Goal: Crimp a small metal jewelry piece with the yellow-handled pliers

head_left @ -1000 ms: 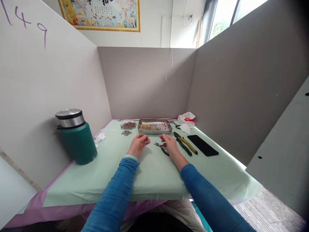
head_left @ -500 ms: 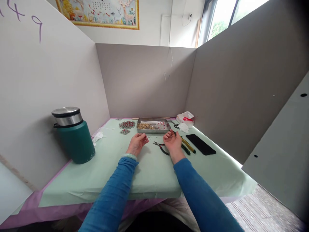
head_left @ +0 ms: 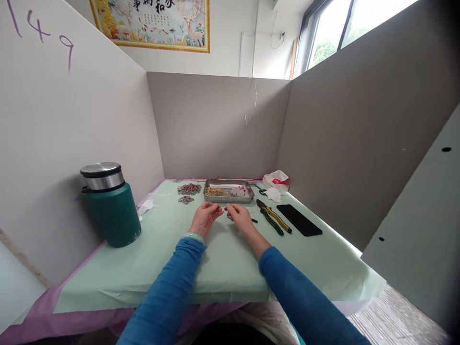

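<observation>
My left hand (head_left: 205, 218) and my right hand (head_left: 240, 219) meet just in front of the metal tray (head_left: 230, 200), fingertips nearly touching. Each is closed in a pinch; what lies between the fingers is too small to make out. Gold-coloured beads (head_left: 217, 191) fill the tray's left part, with clear and red beads (head_left: 241, 191) on its right. Under my right hand are small pliers, mostly hidden, with a dark handle end (head_left: 255, 221) showing. Left of the tray lie a larger pile of red and silvery beaded pieces (head_left: 189, 189) and a smaller pile (head_left: 186, 200).
Green-and-yellow-handled pliers (head_left: 275, 218) and a black phone-like slab (head_left: 299, 220) lie on the right. Behind them are crumpled tissue (head_left: 273, 194), a tissue pack (head_left: 276, 179) and dark-handled scissors (head_left: 262, 191). A green flask (head_left: 113, 211) stands left. Grey partitions (head_left: 219, 124) enclose the table.
My right hand has moved left and turned from palm-up to a pinch beside my left hand, now covering most of the small pliers. The view has tilted up slightly.
</observation>
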`<state>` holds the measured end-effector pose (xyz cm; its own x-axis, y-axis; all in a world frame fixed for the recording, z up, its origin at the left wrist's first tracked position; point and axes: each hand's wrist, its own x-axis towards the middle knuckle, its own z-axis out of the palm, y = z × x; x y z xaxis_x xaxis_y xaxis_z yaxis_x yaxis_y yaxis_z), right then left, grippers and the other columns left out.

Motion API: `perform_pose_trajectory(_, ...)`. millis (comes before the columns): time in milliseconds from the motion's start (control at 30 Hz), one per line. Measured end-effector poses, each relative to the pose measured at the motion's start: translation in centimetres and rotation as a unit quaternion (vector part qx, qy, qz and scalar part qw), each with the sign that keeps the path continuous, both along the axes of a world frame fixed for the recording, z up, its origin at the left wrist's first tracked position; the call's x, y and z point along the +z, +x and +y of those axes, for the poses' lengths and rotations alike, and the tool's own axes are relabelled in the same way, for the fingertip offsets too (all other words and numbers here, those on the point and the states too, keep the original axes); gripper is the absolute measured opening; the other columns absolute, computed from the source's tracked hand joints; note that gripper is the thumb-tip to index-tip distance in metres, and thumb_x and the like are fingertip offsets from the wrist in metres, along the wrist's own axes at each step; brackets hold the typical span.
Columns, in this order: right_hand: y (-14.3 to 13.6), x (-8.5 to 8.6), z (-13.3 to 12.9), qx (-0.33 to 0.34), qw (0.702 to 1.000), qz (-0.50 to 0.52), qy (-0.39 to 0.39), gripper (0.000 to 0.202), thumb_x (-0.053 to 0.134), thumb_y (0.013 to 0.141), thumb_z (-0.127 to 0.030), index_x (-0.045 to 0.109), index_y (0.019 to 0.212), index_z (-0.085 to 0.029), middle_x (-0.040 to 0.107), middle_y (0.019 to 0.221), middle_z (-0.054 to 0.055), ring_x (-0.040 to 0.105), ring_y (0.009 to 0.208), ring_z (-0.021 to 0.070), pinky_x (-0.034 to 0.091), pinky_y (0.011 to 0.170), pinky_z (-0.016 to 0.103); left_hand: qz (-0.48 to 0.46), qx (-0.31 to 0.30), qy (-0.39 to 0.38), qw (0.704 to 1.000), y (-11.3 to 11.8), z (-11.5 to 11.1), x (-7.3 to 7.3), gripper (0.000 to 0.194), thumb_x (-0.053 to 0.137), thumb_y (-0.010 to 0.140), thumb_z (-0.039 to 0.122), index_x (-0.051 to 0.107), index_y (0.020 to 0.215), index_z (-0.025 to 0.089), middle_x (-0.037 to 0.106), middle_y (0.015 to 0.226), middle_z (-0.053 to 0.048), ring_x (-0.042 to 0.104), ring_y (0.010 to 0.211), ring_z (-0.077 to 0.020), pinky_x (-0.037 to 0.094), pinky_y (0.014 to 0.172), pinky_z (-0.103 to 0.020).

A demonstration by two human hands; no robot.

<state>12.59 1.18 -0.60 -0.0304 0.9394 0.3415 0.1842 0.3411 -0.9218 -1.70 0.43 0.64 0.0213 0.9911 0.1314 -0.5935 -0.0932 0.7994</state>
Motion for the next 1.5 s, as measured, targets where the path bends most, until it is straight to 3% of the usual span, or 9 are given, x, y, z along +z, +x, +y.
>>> perform_pose_trajectory(100,-0.7,0.1,0.5,-0.006,1.000,-0.004,0.020,0.033,0.047,0.077,-0.044,0.065,0.072,-0.017,0.057,0.061,0.000,0.048,0.056,0.0124,0.038,0.055,0.024,0.039,0.029,0.004,0.999,0.1,0.0,-0.2,0.027,0.075,0.060,0.016,0.049,0.066,0.014,0.059,0.064,-0.001,0.060,0.063,-0.0127,0.052,0.070,-0.032)
perform_pose_trajectory(233,-0.4,-0.2,0.2,-0.040,0.997,-0.046,0.045,0.029,0.045,0.077,-0.038,0.063,0.066,-0.018,0.058,0.058,0.000,0.051,0.057,0.0137,0.038,0.058,0.024,0.157,0.068,-0.003,0.985,0.3,0.0,-0.4,0.022,0.074,0.059,0.022,0.056,0.071,0.014,0.059,0.067,-0.002,0.059,0.059,-0.0135,0.050,0.060,-0.031)
perform_pose_trajectory(333,-0.1,-0.4,0.0,-0.065,0.994,-0.065,0.062,0.030,0.043,0.078,-0.039,0.062,0.066,-0.019,0.059,0.059,0.000,0.053,0.059,0.0147,0.038,0.059,0.025,0.271,0.091,0.006,0.958,0.5,0.1,-0.7,0.018,0.071,0.061,0.025,0.065,0.074,0.014,0.062,0.066,-0.004,0.056,0.055,-0.0127,0.044,0.053,-0.026)
perform_pose_trajectory(467,0.0,-0.8,0.3,-0.080,0.990,-0.081,0.082,0.030,0.043,0.079,-0.040,0.060,0.066,-0.020,0.059,0.060,0.000,0.052,0.060,0.0150,0.036,0.058,0.024,0.365,0.087,0.079,0.923,0.9,0.3,-0.9,0.015,0.065,0.065,0.024,0.071,0.077,0.016,0.064,0.065,-0.003,0.053,0.055,-0.0117,0.042,0.054,-0.023)
perform_pose_trajectory(600,-0.2,-1.2,0.3,-0.058,0.990,-0.079,0.098,0.034,0.041,0.082,-0.042,0.058,0.063,-0.020,0.058,0.059,0.000,0.050,0.058,0.0143,0.035,0.056,0.024,0.360,0.047,0.096,0.927,1.2,0.3,-0.9,0.021,0.060,0.069,0.025,0.070,0.085,0.016,0.063,0.065,-0.002,0.048,0.047,-0.0089,0.039,0.046,-0.022)
perform_pose_trajectory(733,-0.3,-1.2,-0.1,-0.053,0.993,-0.056,0.090,0.040,0.036,0.086,-0.046,0.059,0.067,-0.019,0.057,0.060,0.000,0.050,0.058,0.0140,0.036,0.057,0.024,0.304,0.044,0.068,0.949,1.2,0.1,-0.8,0.020,0.061,0.069,0.027,0.066,0.081,0.012,0.061,0.063,-0.003,0.045,0.044,-0.0073,0.033,0.040,-0.020)
perform_pose_trajectory(900,-0.4,-1.2,-0.3,-0.050,0.989,-0.071,0.121,0.028,0.044,0.083,-0.042,0.058,0.072,-0.020,0.062,0.068,0.001,0.053,0.063,0.0149,0.038,0.061,0.025,0.246,0.022,0.058,0.967,1.3,-0.2,-0.6,0.017,0.063,0.067,0.023,0.062,0.080,0.012,0.061,0.063,-0.002,0.045,0.044,-0.0063,0.034,0.041,-0.020)
perform_pose_trajectory(1100,-0.5,-1.2,-0.3,-0.091,0.981,-0.086,0.150,0.019,0.047,0.081,-0.036,0.056,0.074,-0.021,0.058,0.067,0.001,0.049,0.064,0.0153,0.037,0.062,0.026,0.249,0.008,0.039,0.968,1.4,-0.1,-0.9,0.016,0.063,0.068,0.023,0.059,0.080,0.012,0.061,0.062,-0.002,0.048,0.043,-0.0071,0.036,0.041,-0.020)
perform_pose_trajectory(1500,-0.8,-1.0,-0.9,-0.082,0.970,-0.092,0.208,0.017,0.044,0.084,-0.029,0.055,0.073,-0.022,0.054,0.071,0.001,0.047,0.067,0.0157,0.036,0.064,0.026,0.205,0.008,0.038,0.978,1.5,-0.4,-1.0,0.020,0.066,0.066,0.027,0.057,0.076,0.013,0.058,0.060,0.000,0.048,0.043,-0.0072,0.036,0.041,-0.021)
